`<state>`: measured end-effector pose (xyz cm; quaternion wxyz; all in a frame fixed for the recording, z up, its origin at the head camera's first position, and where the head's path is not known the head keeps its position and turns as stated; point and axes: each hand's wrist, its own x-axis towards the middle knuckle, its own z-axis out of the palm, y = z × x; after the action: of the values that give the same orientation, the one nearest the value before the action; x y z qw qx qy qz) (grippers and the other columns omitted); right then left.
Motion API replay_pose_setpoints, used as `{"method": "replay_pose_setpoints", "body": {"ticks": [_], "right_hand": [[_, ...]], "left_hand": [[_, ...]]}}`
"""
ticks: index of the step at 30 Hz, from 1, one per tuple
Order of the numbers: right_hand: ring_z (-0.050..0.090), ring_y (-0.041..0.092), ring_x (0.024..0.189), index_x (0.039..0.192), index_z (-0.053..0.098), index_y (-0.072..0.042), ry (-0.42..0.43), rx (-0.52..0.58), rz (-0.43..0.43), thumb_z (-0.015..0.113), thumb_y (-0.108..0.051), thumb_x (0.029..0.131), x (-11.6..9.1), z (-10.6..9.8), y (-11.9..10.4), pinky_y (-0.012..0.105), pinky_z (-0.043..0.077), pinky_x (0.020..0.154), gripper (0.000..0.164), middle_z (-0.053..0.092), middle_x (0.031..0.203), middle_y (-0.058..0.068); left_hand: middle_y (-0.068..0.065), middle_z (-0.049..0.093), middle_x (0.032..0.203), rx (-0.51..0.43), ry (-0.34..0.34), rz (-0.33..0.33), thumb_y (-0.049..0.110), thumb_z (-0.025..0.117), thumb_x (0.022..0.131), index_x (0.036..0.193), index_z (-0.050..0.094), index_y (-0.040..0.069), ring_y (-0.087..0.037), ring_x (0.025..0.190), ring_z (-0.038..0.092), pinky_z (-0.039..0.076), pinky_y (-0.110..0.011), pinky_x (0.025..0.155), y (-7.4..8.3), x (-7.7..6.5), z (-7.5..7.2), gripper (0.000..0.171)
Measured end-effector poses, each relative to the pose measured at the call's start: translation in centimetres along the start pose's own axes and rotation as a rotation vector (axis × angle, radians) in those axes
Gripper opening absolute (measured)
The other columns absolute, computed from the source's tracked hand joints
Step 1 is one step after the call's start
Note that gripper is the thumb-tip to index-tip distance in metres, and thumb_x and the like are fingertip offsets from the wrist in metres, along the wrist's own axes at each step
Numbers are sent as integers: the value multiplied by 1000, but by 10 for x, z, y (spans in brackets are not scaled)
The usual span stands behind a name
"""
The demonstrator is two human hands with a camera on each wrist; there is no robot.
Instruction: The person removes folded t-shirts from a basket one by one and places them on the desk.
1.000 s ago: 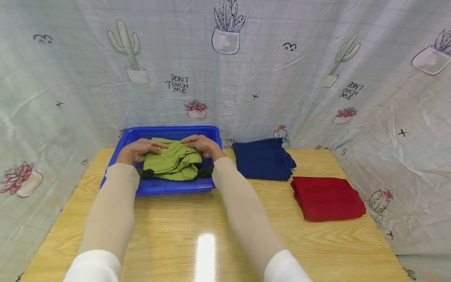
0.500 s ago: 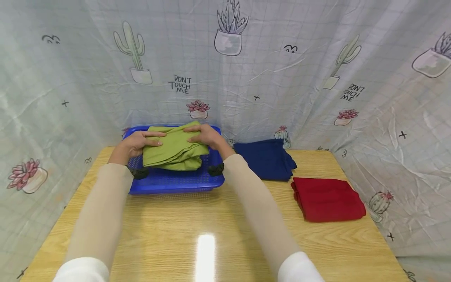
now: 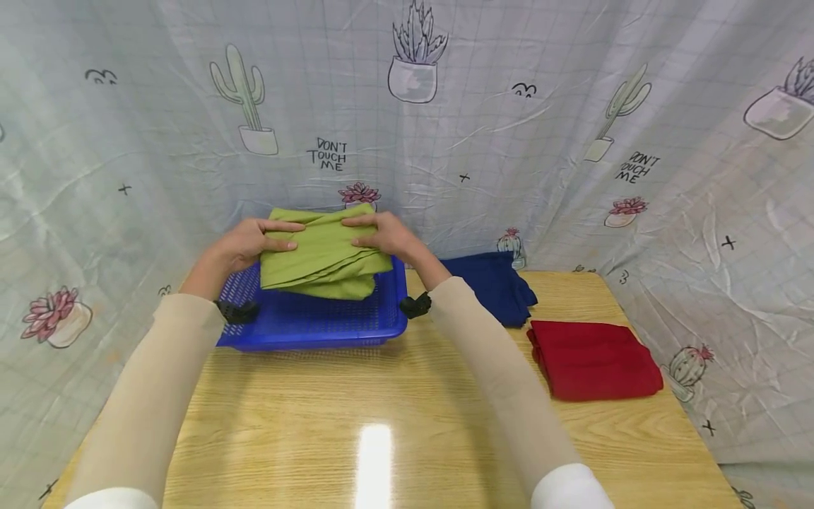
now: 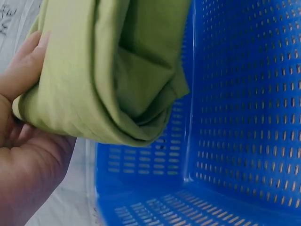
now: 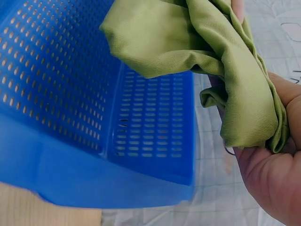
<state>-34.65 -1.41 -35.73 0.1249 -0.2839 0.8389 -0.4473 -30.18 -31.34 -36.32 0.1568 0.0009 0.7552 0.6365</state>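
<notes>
A folded green cloth (image 3: 318, 251) is held up over the blue plastic basket (image 3: 305, 338), its layers sagging toward the front. My left hand (image 3: 244, 242) grips its left end, thumb and fingers on top and the rest of the hand underneath. On the opposite end my right hand (image 3: 384, 235) grips the cloth in the same way. The left wrist view shows the green cloth (image 4: 70, 80) folded in thick layers, clear above the perforated basket floor (image 4: 249, 103). In the right wrist view a loose flap of the green cloth (image 5: 150, 37) droops over the basket.
Right of the basket lies a folded navy cloth (image 3: 492, 283), partly behind my right forearm. A folded red cloth (image 3: 594, 360) sits nearer the table's right edge. Behind the wooden table (image 3: 305, 424) hangs a cactus-print curtain (image 3: 470, 134).
Both hands have lifted the green cloth up out of the basket and slightly back, spreading a little wider apart. The navy and red cloths have stayed put.
</notes>
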Motion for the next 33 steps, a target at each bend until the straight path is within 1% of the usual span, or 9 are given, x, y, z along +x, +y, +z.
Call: {"method": "replay_pose_setpoints", "body": {"ticks": [6, 12, 15, 18, 20, 23, 28, 32, 33], "right_hand": [[54, 15, 110, 138, 66, -27, 38, -104, -27, 74, -23, 95, -6, -6, -5, 26, 43, 77, 44, 50, 154, 5], [48, 9, 79, 139, 65, -31, 56, -142, -60, 73, -26, 96, -16, -10, -6, 26, 40, 65, 43, 54, 151, 3], [31, 12, 58, 140, 64, -32, 49, -131, -64, 71, -25, 97, -27, -14, -4, 28, 35, 57, 44, 54, 151, 2], [43, 10, 63, 141, 63, -31, 42, -121, -82, 71, -24, 97, -39, -19, -4, 29, 34, 57, 45, 54, 151, 1], [58, 9, 84, 141, 63, -30, 48, -132, -101, 71, -23, 97, -46, -22, -2, 29, 35, 61, 45, 54, 150, 0], [58, 14, 121, 141, 63, -30, 61, -130, -116, 71, -23, 97, -55, -26, 0, 29, 38, 67, 46, 54, 150, -1], [61, 21, 115, 142, 63, -30, 64, -133, -130, 71, -23, 97, -71, -32, 1, 31, 39, 67, 46, 55, 150, -1], [60, 17, 113, 142, 62, -29, 56, -140, -148, 71, -23, 97, -82, -37, 1, 31, 39, 68, 46, 55, 150, -1], [61, 18, 101, 142, 62, -29, 52, -140, -153, 70, -22, 97, -86, -39, 1, 32, 38, 66, 46, 55, 150, -1]], "left_hand": [[-11, 30, 165, 35, 57, 54, -2, 74, 91, 127, 74, 24, -5, 84, 62, 52, -21, 65, 8, -6, 8, 45], [-13, 33, 163, 42, 76, 96, -7, 72, 90, 120, 77, 27, -5, 92, 64, 55, -22, 70, 13, -12, 16, 45], [-15, 37, 160, 64, 74, 121, -7, 73, 89, 118, 78, 26, -8, 98, 64, 56, -24, 74, 15, -16, 24, 44], [-14, 40, 159, 93, 75, 132, -6, 74, 88, 120, 78, 24, -12, 109, 60, 56, -24, 76, 18, -21, 32, 43], [-14, 41, 158, 111, 76, 142, -5, 74, 88, 123, 76, 20, -17, 119, 54, 55, -23, 75, 19, -23, 37, 43], [-14, 41, 158, 141, 72, 163, -4, 75, 89, 127, 74, 14, -24, 132, 44, 54, -22, 75, 21, -25, 45, 42], [-14, 44, 157, 149, 73, 180, -4, 74, 90, 126, 75, 13, -30, 142, 38, 54, -22, 77, 24, -30, 57, 40], [-14, 45, 156, 161, 78, 181, -2, 74, 90, 127, 74, 14, -30, 147, 33, 53, -21, 80, 25, -37, 69, 40], [-14, 46, 156, 169, 77, 185, -1, 74, 91, 128, 73, 13, -29, 148, 32, 52, -21, 81, 25, -39, 72, 40]]}}
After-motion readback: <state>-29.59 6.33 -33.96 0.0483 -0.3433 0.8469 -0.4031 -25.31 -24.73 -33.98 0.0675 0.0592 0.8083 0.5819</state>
